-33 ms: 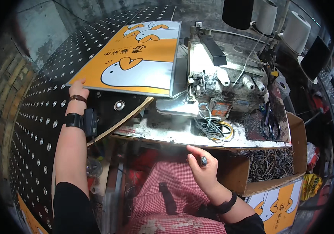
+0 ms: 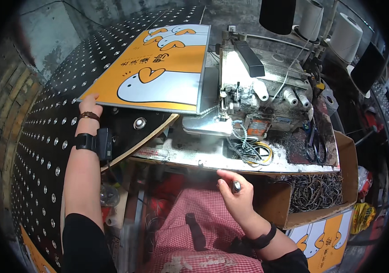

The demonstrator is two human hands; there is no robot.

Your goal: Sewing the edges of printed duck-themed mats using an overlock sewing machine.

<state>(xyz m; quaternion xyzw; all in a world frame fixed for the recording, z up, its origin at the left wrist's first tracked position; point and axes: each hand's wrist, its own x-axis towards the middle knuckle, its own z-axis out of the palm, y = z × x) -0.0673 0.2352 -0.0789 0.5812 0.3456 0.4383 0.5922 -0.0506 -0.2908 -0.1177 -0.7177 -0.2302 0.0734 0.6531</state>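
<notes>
My left hand [image 2: 90, 106] grips the near left corner of an orange mat [image 2: 176, 57] printed with white ducks and edged in grey. The mat lies flat, its right edge beside the metal plate of an overlock sewing machine [image 2: 267, 68] lit by a lamp. Low in front of the table edge, my right hand [image 2: 240, 202] is curled around a small dark tool [image 2: 236, 186]. Only the tool's rounded metallic end shows, so its kind stays unclear. Near the machine's foot lies a tangle of grey cord [image 2: 245, 148].
A black table with rows of metal studs [image 2: 37, 132] spreads leftward. Dark-handled scissors [image 2: 315, 143] rest right of the machine, below white thread cones [image 2: 345, 38]. A cardboard box [image 2: 350, 168] holds tangled trimmings [image 2: 317, 191]. Below it is another duck mat [image 2: 333, 241].
</notes>
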